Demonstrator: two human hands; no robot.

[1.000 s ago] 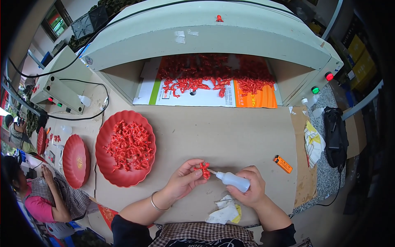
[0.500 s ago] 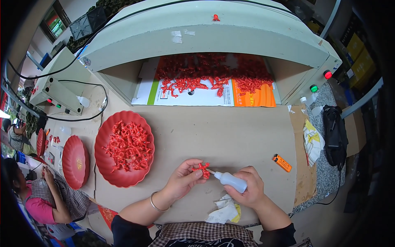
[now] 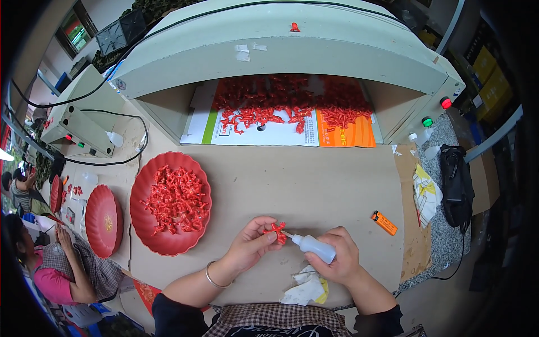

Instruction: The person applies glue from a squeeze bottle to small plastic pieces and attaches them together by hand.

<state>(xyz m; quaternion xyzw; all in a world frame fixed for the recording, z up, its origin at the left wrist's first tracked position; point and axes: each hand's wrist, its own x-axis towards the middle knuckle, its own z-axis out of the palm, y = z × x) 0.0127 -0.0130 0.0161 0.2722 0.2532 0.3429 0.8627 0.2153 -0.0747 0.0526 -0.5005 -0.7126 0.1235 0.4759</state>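
Between the thumb and fingers of my left hand is a small red figurine with several stubby limbs. My right hand grips a translucent white squeeze bottle, tilted so that its thin nozzle points left. The nozzle tip meets the figurine or stops right beside it; I cannot tell which. Left of my left hand stands a scalloped red bowl, heaped with red pieces of the same kind. A crumpled white and yellow cloth lies below my right hand.
A pale cabinet spans the back, with many red pieces on printed cardboard inside. An orange lighter lies at right, near another cloth and a black pouch. At left, another person sits behind an oval red bowl.
Both my hands, the figurine and the bottle stay almost where they were. The view has shifted very slightly, and the person at left has moved their hands a little.
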